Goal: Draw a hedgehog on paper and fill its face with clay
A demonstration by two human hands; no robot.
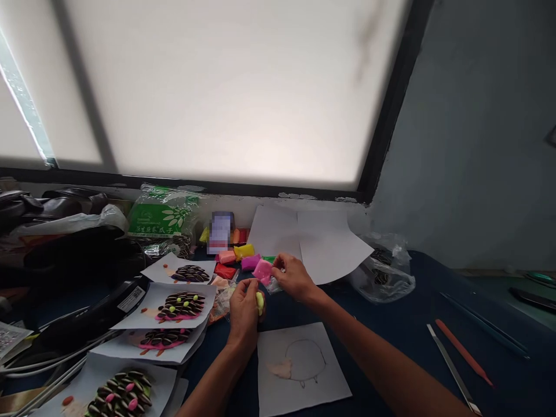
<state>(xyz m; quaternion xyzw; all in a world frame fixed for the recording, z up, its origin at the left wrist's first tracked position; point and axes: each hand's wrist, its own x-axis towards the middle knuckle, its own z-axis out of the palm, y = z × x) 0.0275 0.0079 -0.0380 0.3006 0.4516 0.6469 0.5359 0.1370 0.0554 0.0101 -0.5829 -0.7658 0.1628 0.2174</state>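
My left hand (pixel 245 315) is closed around a lump of yellow-green modelling clay (pixel 259 303), part of which sticks out beside the fingers. Farther up and to the right, my right hand (pixel 294 278) pinches the edge of a piece of bright pink modelling clay (pixel 263 271). Below both hands lies a white sheet with a hedgehog outline (pixel 304 365); pale peach clay (pixel 281 368) fills its snout, while the round body is bare pencil line. Purple (pixel 250 263), yellow (pixel 244 251) and red clay packs (pixel 225 271) sit close to the pink piece.
Several finished hedgehog cards (pixel 167 307), covered in sunflower seeds, overlap at left. A green seed bag (pixel 163 214) stands behind them. Blank paper (pixel 330 243) leans at the back beside a clear plastic bag (pixel 384 269). A red clay tool (pixel 464 352), a metal blade (pixel 452 368) and tweezers (pixel 484 324) lie right.
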